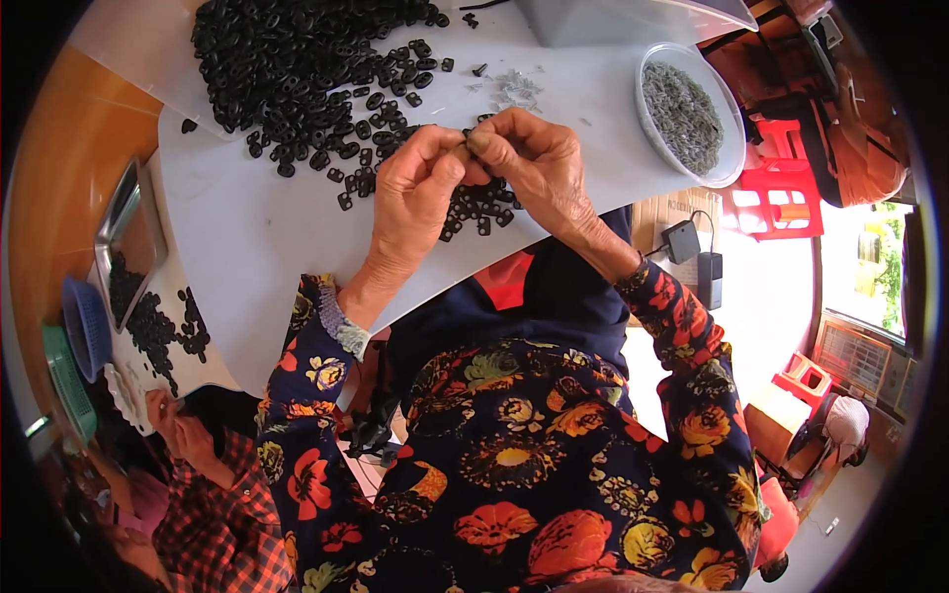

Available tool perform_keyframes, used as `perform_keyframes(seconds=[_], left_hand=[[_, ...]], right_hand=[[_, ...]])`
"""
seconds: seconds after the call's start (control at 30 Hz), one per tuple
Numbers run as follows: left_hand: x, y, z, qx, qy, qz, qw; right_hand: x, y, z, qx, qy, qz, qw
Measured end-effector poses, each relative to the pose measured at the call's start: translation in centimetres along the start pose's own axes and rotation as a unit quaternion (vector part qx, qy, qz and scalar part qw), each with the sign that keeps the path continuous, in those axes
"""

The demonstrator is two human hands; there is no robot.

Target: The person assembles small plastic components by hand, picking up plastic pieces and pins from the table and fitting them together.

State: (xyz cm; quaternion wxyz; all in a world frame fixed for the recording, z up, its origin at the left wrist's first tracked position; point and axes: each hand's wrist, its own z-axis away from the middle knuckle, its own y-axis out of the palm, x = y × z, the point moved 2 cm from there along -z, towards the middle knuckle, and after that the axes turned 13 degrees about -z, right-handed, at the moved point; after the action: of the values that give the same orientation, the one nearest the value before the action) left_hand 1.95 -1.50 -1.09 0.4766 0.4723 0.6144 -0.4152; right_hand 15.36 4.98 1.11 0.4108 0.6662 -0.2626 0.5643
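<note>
My left hand (417,188) and my right hand (539,163) meet over the near part of the table, thumbs and fingers pinched together. Between their fingertips is a small black plastic part (467,133), mostly hidden by the fingers. Loose black parts with two holes (481,210) lie under and around my wrists. Just beyond the hands, small clear plastic pieces (516,91) are scattered, with one dark piece (479,70) beside them. A large heap of black oval parts (282,74) spreads at the far left of my hands.
A round clear tub (733,170) full of small clear pieces stands at the right edge of the white table (242,287). A translucent bin (633,25) is at the back. At left, a co-worker's hand (188,435) is near a metal tray (148,237) and black parts.
</note>
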Motion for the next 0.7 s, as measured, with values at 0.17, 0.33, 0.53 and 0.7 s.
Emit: perform_keyframes(seconds=[0.17, 0.33, 0.53, 0.7], left_hand=[[-0.7, -0.4, -0.6, 0.015, -0.024, -0.063, 0.998], [-0.5, -2.5, -3.2, -0.002, 0.034, -0.276, 0.961], [-0.3, -4.6, -9.0, 0.024, 0.226, -0.553, 0.802], [0.2, -4.1, -10.0, 0.140, 0.197, -0.605, 0.758]], right_hand=[[-0.3, -0.8, -0.4, 0.045, -0.032, 0.019, 0.998], [-1.0, -2.6, -0.4, 0.001, -0.040, -0.032, 0.999], [-1.1, -3.8, -0.2, -0.041, -0.056, 0.024, 0.997], [-1.1, -3.7, -0.1, -0.020, -0.068, 0.050, 0.996]])
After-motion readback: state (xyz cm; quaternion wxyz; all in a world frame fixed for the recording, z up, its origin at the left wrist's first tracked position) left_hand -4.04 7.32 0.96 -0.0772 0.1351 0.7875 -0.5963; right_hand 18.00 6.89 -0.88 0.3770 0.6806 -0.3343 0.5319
